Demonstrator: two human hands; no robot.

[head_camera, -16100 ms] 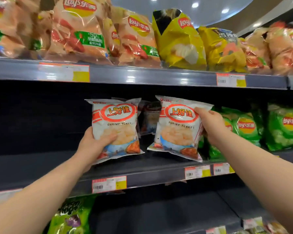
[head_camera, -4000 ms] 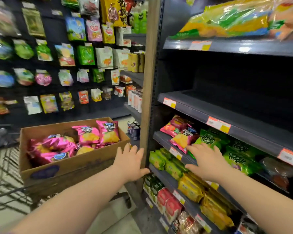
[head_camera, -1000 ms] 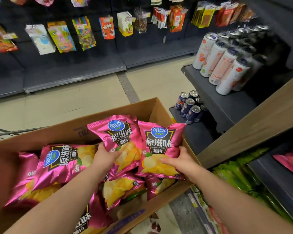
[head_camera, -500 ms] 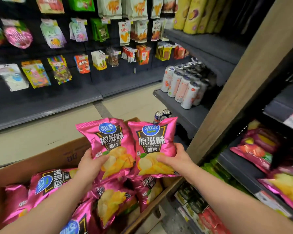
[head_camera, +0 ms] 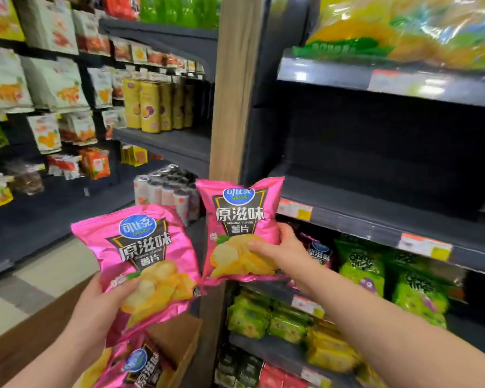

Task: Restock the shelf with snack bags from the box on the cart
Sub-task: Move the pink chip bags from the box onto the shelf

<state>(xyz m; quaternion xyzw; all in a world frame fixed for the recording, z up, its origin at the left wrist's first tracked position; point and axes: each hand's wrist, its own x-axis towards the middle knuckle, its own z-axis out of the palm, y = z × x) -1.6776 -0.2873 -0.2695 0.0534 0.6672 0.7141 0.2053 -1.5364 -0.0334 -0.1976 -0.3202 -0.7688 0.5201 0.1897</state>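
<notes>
Nearest, at the bottom edge, the cardboard box shows one open corner, and at least one more pink chip bag lies inside it, so stock is left to move; how much the box holds beyond that is cut off by the frame. The cart under it is not visible.

Just above the box, the left hand has its fingers curled around the lower edge of a pink bag, thumb on the front, and holds it upright with the label facing the camera. Beside it and a little higher, the right hand grips a second pink bag by its lower right side, thumb across the front and the other fingers behind. Both bags are in the air, touching no shelf, and their edges meet or nearly meet.

Beyond the right hand, a shelf row holds green bags, with a pink packet of the same kind half hidden behind the wrist; that looks like the likely slot, though I cannot be sure. The shelf above it is bare across most of its width.

Judging from this, the work is in its middle: two bags lifted and not yet placed, more waiting in the box, plenty of space to fill.
</notes>
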